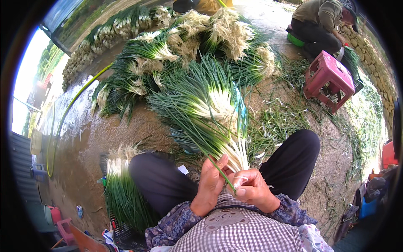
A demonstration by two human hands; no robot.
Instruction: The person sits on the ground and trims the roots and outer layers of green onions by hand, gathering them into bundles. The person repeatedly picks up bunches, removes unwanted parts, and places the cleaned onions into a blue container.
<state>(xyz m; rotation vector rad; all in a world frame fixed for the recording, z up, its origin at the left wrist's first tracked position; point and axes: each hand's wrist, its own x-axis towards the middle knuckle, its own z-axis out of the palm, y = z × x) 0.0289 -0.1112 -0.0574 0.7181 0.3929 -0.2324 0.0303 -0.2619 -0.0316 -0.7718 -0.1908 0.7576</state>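
Note:
Between my knees, my left hand (211,179) and my right hand (250,187) nearly meet over my lap. The fingers of both are closed on a single green onion stalk (222,173), whose end shows at my right fingertips. Just beyond the hands fans a bunch of green onions (234,156), white ends towards me; whether the left fingers also touch it cannot be told. More green onions (207,100) lie heaped past it, partly over a blue thing. Beside my left knee, cleaned green onions (121,186) stand in a black plastic crate (126,234), roots up.
Uncleaned green onion bundles (223,34) are piled ahead. A yellow hose (70,104) runs along the wet floor at left. Trimmed leaves (277,121) litter the right side, near a pink plastic stool (330,78). Another person (318,28) bends over at the upper right.

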